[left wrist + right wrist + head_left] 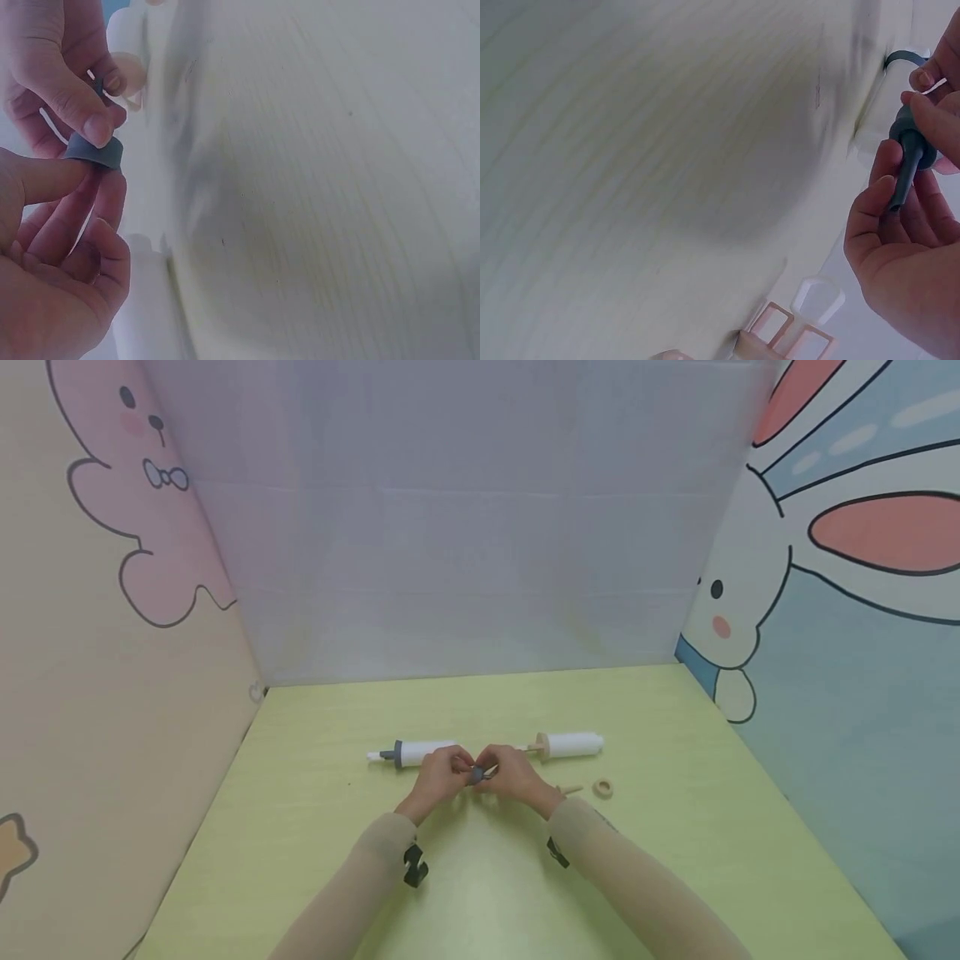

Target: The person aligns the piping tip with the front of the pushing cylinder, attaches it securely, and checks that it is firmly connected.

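Close together above the table, my left hand (pixel 441 774) and right hand (pixel 513 772) both hold a small dark grey nozzle with a ring-shaped cap (pixel 477 775). In the left wrist view, both thumbs press on the cap (pixel 105 154). The right wrist view shows the tapered nozzle tube (pixel 906 176) pointing down out of the cap, by the curled right fingers. Behind the left hand lies a white syringe-like cylinder with a grey collar (pixel 420 753). A similar white cylinder with a beige collar (pixel 573 744) lies beyond the right hand.
Beside the right wrist, a thin beige nozzle (pixel 570 789) and a beige ring (pixel 603 787) lie on the yellow-green table (pixel 300 860). A pale wall (pixel 480 527) stands at the back, with cartoon-printed panels on both sides.
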`<action>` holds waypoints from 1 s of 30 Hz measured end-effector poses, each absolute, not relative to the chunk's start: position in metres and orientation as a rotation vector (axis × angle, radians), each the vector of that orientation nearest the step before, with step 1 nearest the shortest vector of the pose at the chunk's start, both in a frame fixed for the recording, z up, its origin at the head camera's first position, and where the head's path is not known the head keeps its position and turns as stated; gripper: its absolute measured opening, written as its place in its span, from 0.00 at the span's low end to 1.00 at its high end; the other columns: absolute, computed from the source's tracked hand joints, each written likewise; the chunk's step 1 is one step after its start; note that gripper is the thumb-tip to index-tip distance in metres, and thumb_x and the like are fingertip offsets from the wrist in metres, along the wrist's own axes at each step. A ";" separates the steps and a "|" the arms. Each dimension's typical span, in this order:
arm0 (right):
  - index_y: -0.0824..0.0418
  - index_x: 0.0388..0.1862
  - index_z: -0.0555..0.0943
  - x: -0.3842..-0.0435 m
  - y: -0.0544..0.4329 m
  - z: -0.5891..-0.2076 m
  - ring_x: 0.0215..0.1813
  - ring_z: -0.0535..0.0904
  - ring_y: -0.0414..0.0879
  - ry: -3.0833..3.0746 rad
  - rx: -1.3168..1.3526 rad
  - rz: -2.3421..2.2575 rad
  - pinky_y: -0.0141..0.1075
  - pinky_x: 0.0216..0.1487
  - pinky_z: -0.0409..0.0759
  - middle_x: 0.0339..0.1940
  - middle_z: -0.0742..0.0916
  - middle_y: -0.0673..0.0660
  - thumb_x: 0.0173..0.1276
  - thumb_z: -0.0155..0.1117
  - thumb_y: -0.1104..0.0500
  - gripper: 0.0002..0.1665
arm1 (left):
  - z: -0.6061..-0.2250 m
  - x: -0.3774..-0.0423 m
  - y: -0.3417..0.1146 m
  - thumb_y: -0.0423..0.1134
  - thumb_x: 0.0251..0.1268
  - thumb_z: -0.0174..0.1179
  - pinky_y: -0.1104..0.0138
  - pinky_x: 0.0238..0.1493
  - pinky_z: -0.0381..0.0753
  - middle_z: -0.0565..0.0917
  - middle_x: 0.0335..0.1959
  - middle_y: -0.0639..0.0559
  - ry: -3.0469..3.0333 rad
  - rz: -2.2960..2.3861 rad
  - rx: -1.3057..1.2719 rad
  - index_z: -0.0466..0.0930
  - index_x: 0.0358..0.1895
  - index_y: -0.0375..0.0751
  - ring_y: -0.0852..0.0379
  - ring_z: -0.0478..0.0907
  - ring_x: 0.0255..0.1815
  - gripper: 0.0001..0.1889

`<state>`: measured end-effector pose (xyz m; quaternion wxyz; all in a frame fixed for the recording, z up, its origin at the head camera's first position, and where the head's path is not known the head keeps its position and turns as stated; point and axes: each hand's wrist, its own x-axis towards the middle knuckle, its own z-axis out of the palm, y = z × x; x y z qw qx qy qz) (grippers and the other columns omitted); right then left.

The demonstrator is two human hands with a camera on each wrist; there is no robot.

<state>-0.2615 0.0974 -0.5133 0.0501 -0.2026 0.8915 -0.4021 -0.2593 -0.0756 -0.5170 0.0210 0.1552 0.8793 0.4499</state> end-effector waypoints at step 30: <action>0.61 0.38 0.82 -0.267 0.107 -0.519 0.35 0.82 0.42 2.644 -0.553 -1.324 0.35 0.40 0.79 0.36 0.86 0.51 0.50 0.78 0.62 0.17 | -0.512 -0.278 -0.111 0.46 0.45 0.74 0.47 0.55 0.61 0.78 0.51 0.45 3.290 0.938 0.371 0.82 0.48 0.44 0.40 0.64 0.56 0.24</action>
